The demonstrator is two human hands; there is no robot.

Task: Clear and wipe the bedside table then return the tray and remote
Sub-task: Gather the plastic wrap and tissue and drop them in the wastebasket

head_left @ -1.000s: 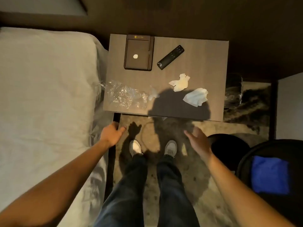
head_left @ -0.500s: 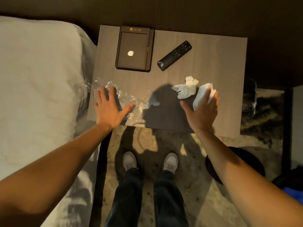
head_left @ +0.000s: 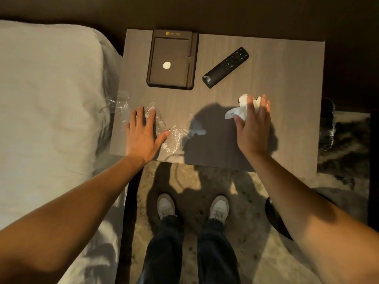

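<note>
While L hand (head_left: 141,138) lies spread flat on plastic wrap (head_left: 174,138), R hand (head_left: 253,128), fingers open, covers crumpled tissues (head_left: 239,111).

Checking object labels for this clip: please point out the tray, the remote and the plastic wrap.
tray (head_left: 171,58), head view, inner floor.
remote (head_left: 226,67), head view, middle of body.
plastic wrap (head_left: 174,138), head view, crumpled right end.

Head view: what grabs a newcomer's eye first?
Two bare hands spread over litter on the bedside table: the left hand flat on crinkled clear plastic wrap near the bed-side edge, the right hand over crumpled white tissues. Behind them, at the table's far edge, sit a dark tray and a black remote.
</note>
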